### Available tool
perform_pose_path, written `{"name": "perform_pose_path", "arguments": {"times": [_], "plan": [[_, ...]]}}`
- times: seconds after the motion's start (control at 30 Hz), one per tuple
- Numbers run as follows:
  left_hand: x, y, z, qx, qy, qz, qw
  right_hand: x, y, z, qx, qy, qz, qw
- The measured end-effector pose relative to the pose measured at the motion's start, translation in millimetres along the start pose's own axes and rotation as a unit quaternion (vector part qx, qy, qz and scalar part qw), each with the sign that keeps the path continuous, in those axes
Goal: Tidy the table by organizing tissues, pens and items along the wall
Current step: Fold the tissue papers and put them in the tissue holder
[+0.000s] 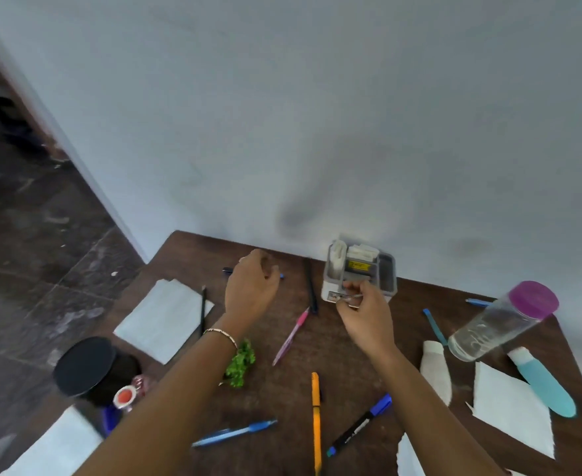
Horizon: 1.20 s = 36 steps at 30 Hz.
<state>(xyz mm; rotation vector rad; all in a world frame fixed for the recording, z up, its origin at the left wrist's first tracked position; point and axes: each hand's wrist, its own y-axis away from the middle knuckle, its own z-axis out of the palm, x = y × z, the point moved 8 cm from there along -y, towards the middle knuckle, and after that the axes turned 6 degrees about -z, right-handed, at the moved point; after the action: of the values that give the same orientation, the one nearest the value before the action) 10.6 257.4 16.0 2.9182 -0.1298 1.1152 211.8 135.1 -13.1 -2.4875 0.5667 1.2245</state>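
On the brown table [282,389], a grey desk organizer [387,278] stands against the wall. My right hand [363,314] grips its front wall, with a small shiny piece under the fingers. My left hand [252,286] curls over a blue pen [228,270] near the wall, and both ends of the pen stick out. Loose pens lie about: black [311,286], pink [291,334], orange [316,420], blue [234,432] and a marker [361,424]. A tissue [162,319] carries a black pencil [203,309]. Another tissue [512,407] lies on the right.
A clear bottle with a purple lid [502,321] lies tilted at the right, beside a white tube [437,372], a turquoise tube [543,386] and a light blue pen [435,326]. A green sprig [240,364] and a black-lidded jar [87,365] sit at the left. The floor drops away beyond the left edge.
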Motion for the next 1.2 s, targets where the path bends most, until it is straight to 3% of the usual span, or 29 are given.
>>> {"name": "perform_pose_path", "arguments": {"times": [0.1,0.2,0.37,0.47,0.97,1.2], "plan": [[-58.1,-1.3,-35.6,0.018,-0.091,-0.064,0.994,-24.9,8.6,29.4,-0.036,-0.012,-0.029,0.999],[-103.8,-1.8,-57.3,-0.017,-0.194,-0.13,0.972,-45.9,17.1,59.7,-0.074,-0.027,-0.052,0.996],[-144.4,-2.7,-55.0,-0.138,-0.324,-0.115,0.929,-65.7,31.3,102.7,-0.156,-0.019,-0.067,0.985],[-155.1,-2.3,-51.9,-0.166,-0.335,-0.111,0.921,-73.0,36.2,116.8,-0.177,-0.001,-0.078,0.981],[-143.4,-10.0,-30.1,-0.164,-0.458,0.0,0.874,-81.9,38.2,134.1,-0.192,0.008,-0.073,0.979],[-146.1,-22.7,-51.9,-0.134,-0.406,-0.02,0.904,-77.3,37.9,118.9,-0.193,0.001,-0.052,0.98]]}}
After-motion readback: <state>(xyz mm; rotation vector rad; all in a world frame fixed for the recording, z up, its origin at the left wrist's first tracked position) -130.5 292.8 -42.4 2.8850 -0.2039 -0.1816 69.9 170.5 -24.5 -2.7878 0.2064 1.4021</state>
